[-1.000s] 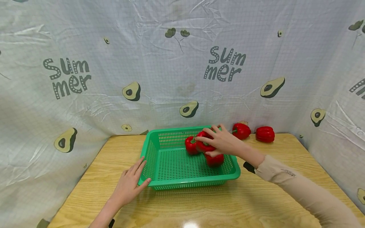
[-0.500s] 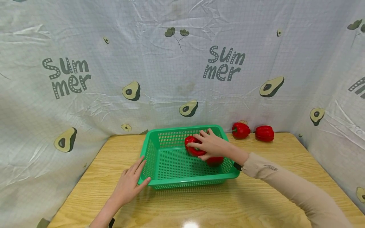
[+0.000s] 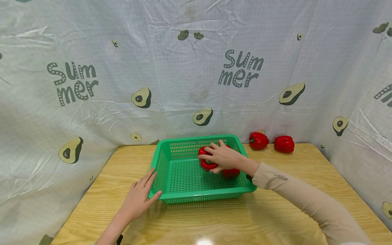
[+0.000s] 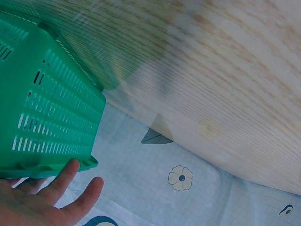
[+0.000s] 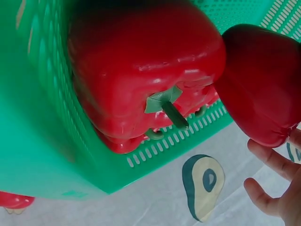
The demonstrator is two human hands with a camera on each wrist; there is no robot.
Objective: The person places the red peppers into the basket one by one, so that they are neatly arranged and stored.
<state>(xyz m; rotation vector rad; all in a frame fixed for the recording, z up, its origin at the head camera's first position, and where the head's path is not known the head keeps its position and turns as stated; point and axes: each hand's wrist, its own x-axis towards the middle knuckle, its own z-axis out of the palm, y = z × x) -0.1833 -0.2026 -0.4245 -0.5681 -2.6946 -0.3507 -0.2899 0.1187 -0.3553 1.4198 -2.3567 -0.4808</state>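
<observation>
A green slatted basket [image 3: 196,197] sits on the wooden table. My left hand [image 3: 141,197] lies against its front left corner, fingers extended along the rim; the left wrist view shows those fingers [image 4: 59,186] touching the rim. Inside, toward the right, my right hand [image 3: 225,157] grips a red bell pepper [image 3: 206,166], which also appears at the right of the right wrist view as a dark red bell pepper [image 5: 263,84]. Beside it is another bell pepper [image 5: 141,56] with a green stem, and a further one [image 3: 230,174] lies below my palm. Others behind are partly hidden.
Two more red bell peppers stand on the table beyond the basket's right side, one bell pepper [image 3: 258,141] with its stem facing left and another bell pepper [image 3: 284,144] farther right. A printed cloth [image 3: 171,85] hangs behind the table [image 3: 196,224] and along its sides.
My right hand has moved left and lower into the basket with the bell pepper. My left hand stays at the corner, and the peppers outside keep their places.
</observation>
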